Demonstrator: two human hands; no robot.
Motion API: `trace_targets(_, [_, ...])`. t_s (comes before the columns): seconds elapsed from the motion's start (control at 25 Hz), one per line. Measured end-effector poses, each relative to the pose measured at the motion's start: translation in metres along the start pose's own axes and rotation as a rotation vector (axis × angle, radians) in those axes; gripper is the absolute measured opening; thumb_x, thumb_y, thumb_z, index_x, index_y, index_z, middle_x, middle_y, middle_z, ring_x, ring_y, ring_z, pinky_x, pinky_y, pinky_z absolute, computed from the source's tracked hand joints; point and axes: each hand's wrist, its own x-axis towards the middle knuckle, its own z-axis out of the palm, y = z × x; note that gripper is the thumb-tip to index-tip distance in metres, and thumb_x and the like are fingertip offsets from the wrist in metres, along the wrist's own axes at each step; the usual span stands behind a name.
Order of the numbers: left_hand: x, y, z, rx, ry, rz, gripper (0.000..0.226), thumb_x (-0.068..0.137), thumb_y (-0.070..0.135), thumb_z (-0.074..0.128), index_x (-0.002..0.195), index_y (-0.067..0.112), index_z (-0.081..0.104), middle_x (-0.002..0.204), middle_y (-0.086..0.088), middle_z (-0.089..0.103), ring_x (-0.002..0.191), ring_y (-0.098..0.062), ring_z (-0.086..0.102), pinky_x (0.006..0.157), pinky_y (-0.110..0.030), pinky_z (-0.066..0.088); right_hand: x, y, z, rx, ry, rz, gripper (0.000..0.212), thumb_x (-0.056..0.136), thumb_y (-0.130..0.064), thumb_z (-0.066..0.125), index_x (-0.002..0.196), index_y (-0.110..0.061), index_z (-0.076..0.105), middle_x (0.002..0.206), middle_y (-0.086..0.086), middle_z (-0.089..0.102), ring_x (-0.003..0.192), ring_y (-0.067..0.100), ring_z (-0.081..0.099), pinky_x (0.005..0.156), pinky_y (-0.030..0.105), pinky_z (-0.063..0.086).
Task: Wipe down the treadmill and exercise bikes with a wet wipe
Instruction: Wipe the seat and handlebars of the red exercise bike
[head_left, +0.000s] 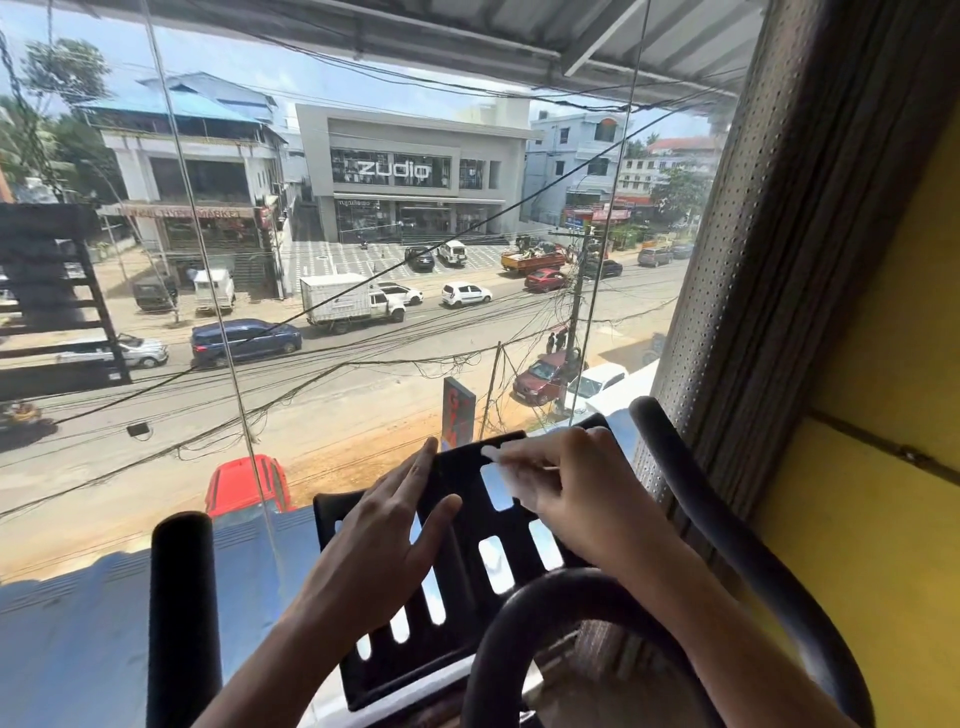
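A black slotted console panel (470, 545) of an exercise bike tilts up in front of me, low in the middle of the view. My left hand (387, 535) lies flat on its left side with straight fingers, fingertips at the top edge. My right hand (571, 493) pinches a white wet wipe (511, 475) and presses it on the panel's upper right part. Black padded handlebars flank the panel: an upright grip (182, 613) at the left, a curved bar (727, 519) at the right, and a loop (545, 623) close below my right forearm.
A large glass window (363, 312) stands right behind the bike and looks onto a street with cars and buildings. A brown perforated blind (753, 312) and a yellow wall (883, 415) close in on the right.
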Motion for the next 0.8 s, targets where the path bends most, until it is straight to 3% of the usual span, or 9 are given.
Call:
trace_targets(0.04, [0.0,0.0,0.0,-0.005,0.004,0.003,0.078,0.076,0.075,0.012,0.144,0.038,0.001,0.142,0.022,0.011,0.129,0.009,0.015,0.103,-0.009,0.015,0.004,0.001,0.009,-0.004,-0.003,-0.04,0.025,0.093,-0.006,0.058,0.117,-0.008,0.067,0.116,0.004,0.068,0.1,0.0,0.062,0.085,0.002,0.042])
trace_targets(0.12, [0.0,-0.001,0.001,-0.018,0.01,0.018,0.078,0.078,0.074,0.015,0.146,0.036,0.006,0.143,0.022,0.015,0.131,0.009,0.017,0.102,-0.004,0.013,0.006,0.005,0.029,-0.053,-0.135,-0.097,0.05,0.094,0.005,0.049,0.142,-0.009,0.042,0.152,0.0,0.031,0.139,0.004,0.026,0.104,-0.001,0.015])
trace_targets(0.2, [0.0,-0.002,0.002,-0.026,0.014,0.026,0.079,0.079,0.073,0.017,0.147,0.035,0.008,0.143,0.022,0.017,0.132,0.009,0.018,0.103,-0.004,0.014,0.002,0.01,0.039,-0.071,-0.204,-0.142,0.064,0.088,0.016,0.044,0.145,-0.012,0.034,0.155,-0.008,0.018,0.139,-0.002,0.001,0.103,-0.002,0.0])
trace_targets(0.36, [0.0,-0.001,0.002,-0.016,0.016,0.011,0.078,0.077,0.074,0.015,0.144,0.038,0.003,0.142,0.022,0.014,0.13,0.009,0.017,0.104,-0.011,0.018,-0.028,0.019,0.035,-0.104,-0.274,-0.151,0.052,0.085,0.015,0.048,0.129,-0.012,0.058,0.146,-0.001,0.044,0.139,0.001,0.025,0.113,0.014,0.024])
trace_targets(0.44, [-0.001,0.0,0.001,-0.012,0.004,0.01,0.077,0.077,0.075,0.013,0.143,0.039,0.0,0.142,0.022,0.013,0.13,0.009,0.015,0.105,-0.011,0.017,-0.037,0.014,0.021,-0.081,-0.326,-0.141,0.036,0.085,0.008,0.057,0.111,-0.011,0.071,0.123,0.004,0.065,0.119,0.008,0.056,0.101,0.024,0.045])
trace_targets(0.52, [-0.001,0.0,0.001,-0.016,-0.003,0.004,0.077,0.077,0.075,0.013,0.143,0.039,-0.001,0.142,0.021,0.012,0.131,0.008,0.016,0.106,-0.013,0.017,-0.023,0.006,0.008,0.101,-0.268,-0.085,0.022,0.083,0.001,0.068,0.101,-0.009,0.074,0.105,0.003,0.072,0.098,0.005,0.066,0.086,0.017,0.052])
trace_targets(0.64, [-0.002,-0.001,0.0,-0.024,0.004,0.008,0.075,0.078,0.076,0.014,0.142,0.041,0.0,0.143,0.022,0.015,0.133,0.006,0.018,0.107,-0.016,0.021,0.013,0.006,0.017,0.139,0.058,-0.094,0.039,0.087,0.002,0.064,0.125,-0.005,0.061,0.115,0.004,0.068,0.101,0.003,0.064,0.086,0.005,0.045])
trace_targets(0.72, [-0.002,-0.003,0.002,-0.046,0.009,0.015,0.073,0.08,0.075,0.017,0.143,0.04,0.002,0.146,0.021,0.018,0.136,0.005,0.021,0.108,-0.015,0.021,0.02,0.006,0.04,0.03,-0.023,-0.137,0.051,0.091,0.006,0.052,0.141,-0.004,0.042,0.144,0.005,0.047,0.132,0.008,0.042,0.103,0.001,0.024])
trace_targets(0.8, [-0.001,-0.006,0.003,-0.049,0.002,0.006,0.075,0.08,0.076,0.017,0.143,0.039,0.002,0.149,0.02,0.017,0.139,0.003,0.02,0.108,-0.011,0.018,0.014,0.009,0.056,-0.031,-0.033,-0.155,0.058,0.089,0.013,0.046,0.143,-0.007,0.037,0.152,0.002,0.033,0.144,0.01,0.019,0.112,0.008,0.009])
